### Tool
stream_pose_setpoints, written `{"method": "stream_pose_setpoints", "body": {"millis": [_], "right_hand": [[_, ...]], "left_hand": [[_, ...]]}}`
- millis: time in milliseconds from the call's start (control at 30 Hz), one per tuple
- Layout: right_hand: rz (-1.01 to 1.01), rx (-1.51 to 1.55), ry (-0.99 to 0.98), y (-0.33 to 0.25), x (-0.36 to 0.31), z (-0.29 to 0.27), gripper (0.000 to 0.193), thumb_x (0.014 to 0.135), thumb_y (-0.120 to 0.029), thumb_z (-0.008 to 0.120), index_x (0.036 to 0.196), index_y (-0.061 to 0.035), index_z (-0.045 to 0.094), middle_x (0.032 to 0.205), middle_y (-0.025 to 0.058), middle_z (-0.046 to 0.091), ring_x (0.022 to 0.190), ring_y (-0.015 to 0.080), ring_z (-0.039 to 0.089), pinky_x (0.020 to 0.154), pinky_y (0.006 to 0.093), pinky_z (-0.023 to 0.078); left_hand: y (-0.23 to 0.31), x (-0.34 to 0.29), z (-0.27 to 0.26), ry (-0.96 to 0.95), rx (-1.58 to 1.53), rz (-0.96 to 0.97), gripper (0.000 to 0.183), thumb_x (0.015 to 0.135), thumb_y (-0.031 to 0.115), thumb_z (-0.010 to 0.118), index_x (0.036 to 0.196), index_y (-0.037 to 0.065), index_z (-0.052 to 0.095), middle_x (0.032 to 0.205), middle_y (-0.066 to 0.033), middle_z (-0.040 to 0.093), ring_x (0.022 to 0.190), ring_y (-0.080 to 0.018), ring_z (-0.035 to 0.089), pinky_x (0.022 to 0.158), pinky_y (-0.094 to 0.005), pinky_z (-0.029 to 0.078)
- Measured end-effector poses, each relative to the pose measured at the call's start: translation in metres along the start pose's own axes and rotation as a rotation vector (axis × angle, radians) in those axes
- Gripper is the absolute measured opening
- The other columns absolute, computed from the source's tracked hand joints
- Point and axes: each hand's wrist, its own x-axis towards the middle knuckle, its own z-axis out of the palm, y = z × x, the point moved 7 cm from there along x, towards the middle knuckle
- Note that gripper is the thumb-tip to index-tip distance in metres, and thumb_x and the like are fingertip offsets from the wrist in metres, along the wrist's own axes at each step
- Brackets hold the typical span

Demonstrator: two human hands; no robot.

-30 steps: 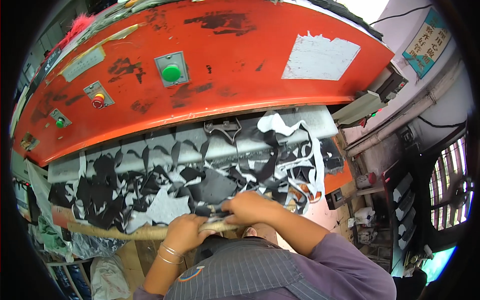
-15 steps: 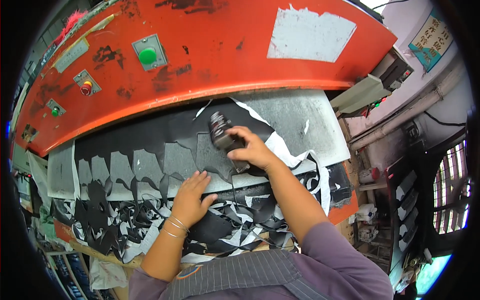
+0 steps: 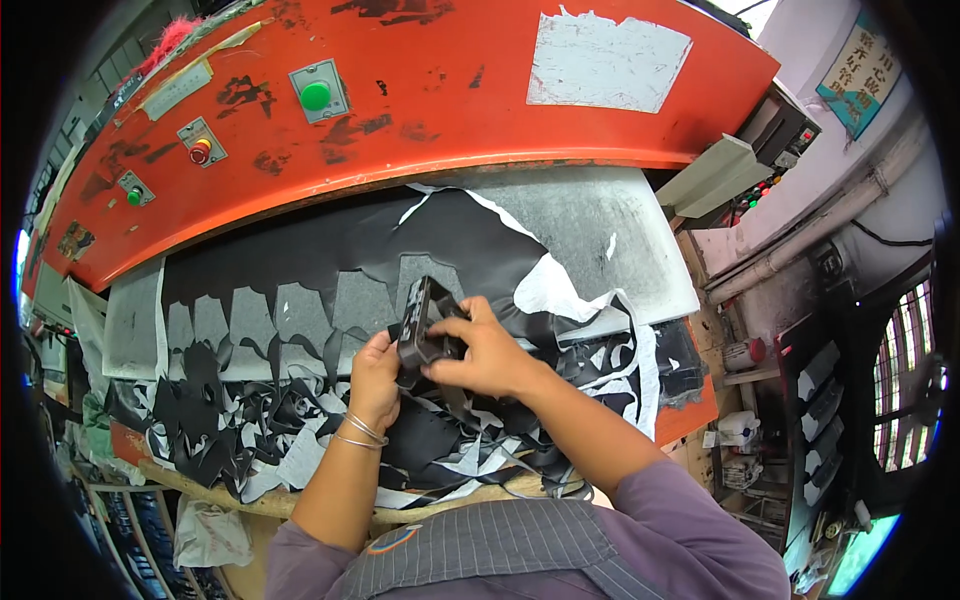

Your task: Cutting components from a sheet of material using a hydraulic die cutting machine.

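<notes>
Both my hands hold a black cutting die [image 3: 418,322], a dark metal frame, tilted on edge above a black sheet [image 3: 330,262] full of cut-out holes. My left hand [image 3: 375,380], with thin bangles on the wrist, grips the die's lower end. My right hand [image 3: 483,350] wraps its right side. The sheet lies on the grey bed [image 3: 610,240] of an orange press [image 3: 450,90]. Black and white offcuts [image 3: 260,440] are piled under my hands.
The press front carries a green button [image 3: 316,96], a red button [image 3: 201,150] and a smaller green one [image 3: 134,196], plus a torn white paper patch [image 3: 605,62]. A control box [image 3: 785,130] and pipes stand at right. A window [image 3: 905,390] is at far right.
My right hand brought the die back from farther up the sheet toward me. My left hand left the sheet and took hold of the die's lower end.
</notes>
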Motion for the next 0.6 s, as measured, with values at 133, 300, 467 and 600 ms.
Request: {"method": "stream_pose_setpoints", "body": {"millis": [133,300,467,600], "right_hand": [[0.220,-0.217,0.204,0.016,0.027,-0.037,0.064,0.065,-0.046,0.072,0.109,-0.0002,0.066,0.126,0.0293,0.038,0.115,0.0409,0.048,0.097,0.0396,0.044],[0.502,-0.567,0.236,0.031,0.057,-0.075,0.065,0.068,-0.048,0.067,0.110,0.0012,0.066,0.124,0.0290,0.041,0.116,0.0425,0.045,0.096,0.0431,0.045],[0.443,-0.616,0.369,0.050,0.056,-0.079,0.077,0.070,-0.054,0.071,0.118,0.0049,0.057,0.126,0.0322,0.042,0.118,0.0455,0.042,0.094,0.0476,0.045],[0.237,-0.366,0.194,0.060,0.036,-0.104,0.094,0.068,-0.052,0.076,0.141,-0.0062,0.039,0.132,0.0259,0.048,0.127,0.0422,0.039,0.103,0.0489,0.036]], "left_hand": [[0.028,-0.014,-0.052,0.219,0.118,0.150,0.021,0.094,0.005,0.052,0.113,-0.003,0.056,0.097,-0.0070,0.065,0.084,-0.0126,0.062,0.078,-0.0251,0.050],[0.093,-0.035,-0.043,0.356,0.907,0.548,0.049,0.089,0.013,0.060,0.133,-0.003,0.043,0.126,-0.0177,0.055,0.116,-0.0240,0.052,0.100,-0.0341,0.039],[0.070,0.000,0.019,0.117,1.026,0.345,0.061,0.085,0.017,0.064,0.137,0.001,0.038,0.129,-0.0203,0.055,0.120,-0.0326,0.051,0.102,-0.0414,0.038],[0.003,0.014,0.056,-0.080,1.249,0.428,0.074,0.083,0.017,0.061,0.143,-0.004,0.023,0.134,-0.0207,0.051,0.128,-0.0334,0.045,0.111,-0.0494,0.021]]}}
